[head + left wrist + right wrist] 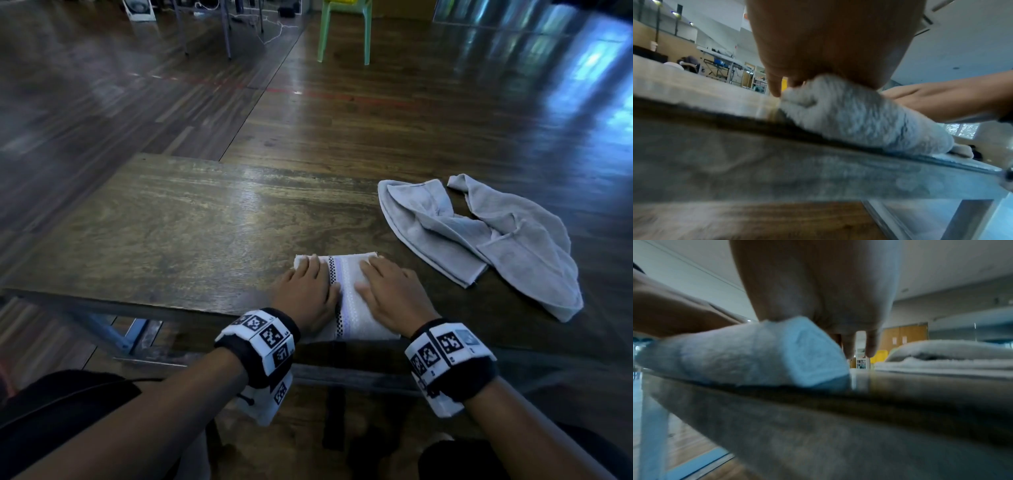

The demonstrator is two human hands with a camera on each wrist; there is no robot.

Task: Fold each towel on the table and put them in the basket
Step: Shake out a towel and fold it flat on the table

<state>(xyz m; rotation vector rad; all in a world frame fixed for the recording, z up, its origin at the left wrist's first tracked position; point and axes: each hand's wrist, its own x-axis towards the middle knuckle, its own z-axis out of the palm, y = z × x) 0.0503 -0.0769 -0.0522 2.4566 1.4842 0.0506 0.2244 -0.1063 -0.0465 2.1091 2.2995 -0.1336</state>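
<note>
A folded white towel [346, 274] with a checked and lilac stripe lies at the near edge of the wooden table [178, 226]. My left hand [308, 291] lies flat on its left half, fingers straight. On the right half my right hand [387, 291] presses flat too. The left wrist view shows the towel [859, 116] bunched under my palm, and the right wrist view shows the towel's thick folded edge [760, 353] under the right palm. A crumpled grey towel [486, 236] lies unfolded to the right. No basket is in view.
The left half of the table is bare wood. A green plastic chair [346, 31] stands on the wooden floor beyond the table. Table legs [205, 31] and cables show at the far back. The grey towel [951, 356] lies close beside my right hand.
</note>
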